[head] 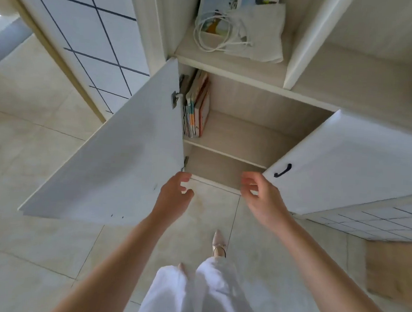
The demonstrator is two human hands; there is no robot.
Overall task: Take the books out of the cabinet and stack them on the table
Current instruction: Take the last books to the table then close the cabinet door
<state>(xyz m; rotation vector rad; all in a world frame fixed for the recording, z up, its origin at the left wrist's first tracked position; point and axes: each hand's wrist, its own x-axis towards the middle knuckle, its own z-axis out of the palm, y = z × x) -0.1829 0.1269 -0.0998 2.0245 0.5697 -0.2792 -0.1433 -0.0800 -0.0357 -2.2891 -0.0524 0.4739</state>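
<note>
Both your left hand (173,193) and right hand (260,195) hang empty, loosely curled; those thin, floppy colourful books (196,107) far left want clamping together, spines squeezed.

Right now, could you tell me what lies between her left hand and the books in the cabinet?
In the head view, only the open left door's hinge edge and bare shelf board lie between the left hand and the books.

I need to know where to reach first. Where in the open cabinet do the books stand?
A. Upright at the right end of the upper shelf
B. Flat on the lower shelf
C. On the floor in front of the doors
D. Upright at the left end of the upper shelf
D: the books stand upright against the left wall on the cabinet's upper shelf, just behind the open left door.
</note>
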